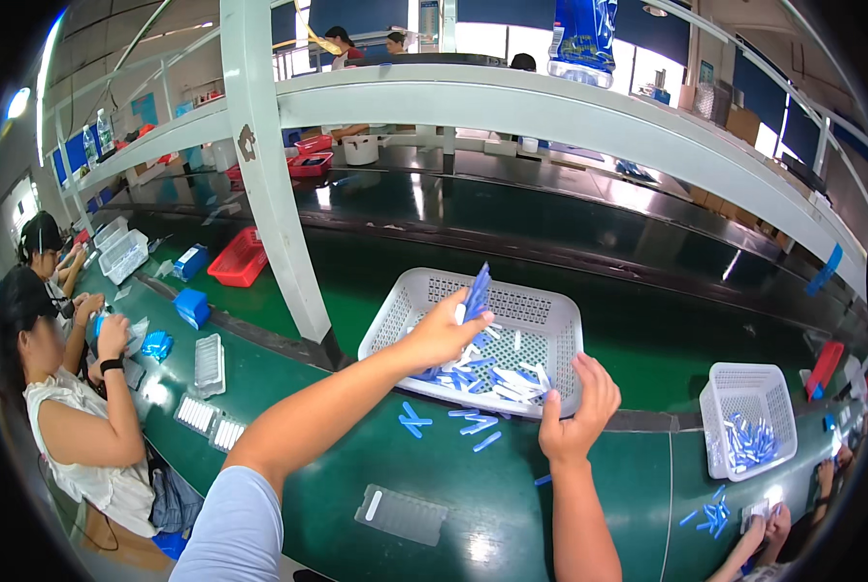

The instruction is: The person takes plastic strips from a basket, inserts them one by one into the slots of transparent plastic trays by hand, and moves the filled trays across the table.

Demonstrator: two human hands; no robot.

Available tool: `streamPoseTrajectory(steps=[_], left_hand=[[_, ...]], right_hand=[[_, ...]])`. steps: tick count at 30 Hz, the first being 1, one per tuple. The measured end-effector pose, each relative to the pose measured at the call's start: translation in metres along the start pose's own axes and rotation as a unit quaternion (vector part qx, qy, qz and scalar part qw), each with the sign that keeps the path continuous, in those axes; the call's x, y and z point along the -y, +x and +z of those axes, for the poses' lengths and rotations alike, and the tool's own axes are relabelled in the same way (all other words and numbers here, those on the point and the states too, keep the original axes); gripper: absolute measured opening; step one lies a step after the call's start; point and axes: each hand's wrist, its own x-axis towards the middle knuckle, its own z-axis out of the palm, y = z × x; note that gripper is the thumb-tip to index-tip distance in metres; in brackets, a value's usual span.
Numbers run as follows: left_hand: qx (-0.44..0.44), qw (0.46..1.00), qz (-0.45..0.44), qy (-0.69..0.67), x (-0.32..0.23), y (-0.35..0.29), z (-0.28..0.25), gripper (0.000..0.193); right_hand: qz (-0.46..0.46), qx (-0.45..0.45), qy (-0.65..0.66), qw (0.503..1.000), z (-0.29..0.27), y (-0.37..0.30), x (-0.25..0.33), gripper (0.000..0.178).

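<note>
I have the left hand (pixel 442 335) closed around a bunch of slim blue sticks (pixel 477 291), raised over a white perforated basket (pixel 528 308) that holds more blue and white pieces (pixel 519 384). My right hand (pixel 579 411) is spread beside the basket's right near corner; from here I can't tell whether it touches the rim. Loose blue sticks (pixel 487 441) lie on the green surface (pixel 332 466) just before the basket, and nearer me sits a clear tray (pixel 409 515) with one white piece (pixel 374 505) at its left end.
</note>
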Motion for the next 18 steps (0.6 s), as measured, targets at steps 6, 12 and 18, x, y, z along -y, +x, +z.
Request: streamPoseTrajectory(steps=[6, 12, 18], left_hand=[[0.130, 0.991, -0.011, -0.015, -0.027, -0.066, 0.044, 0.042], [0.271, 0.943, -0.133, -0.142, -0.021, -0.110, 0.066, 0.034], [0.275, 0.933, -0.173, -0.155, -0.011, -0.113, 0.065, 0.015]], right_hand=[[0.313, 0.107, 0.592, 0.735, -0.009, 0.014, 0.055, 0.091], [0.326, 0.090, 0.645, 0.685, -0.019, 0.020, 0.078, 0.063], [0.232, 0.154, 0.595, 0.754, -0.017, 0.010, 0.072, 0.021]])
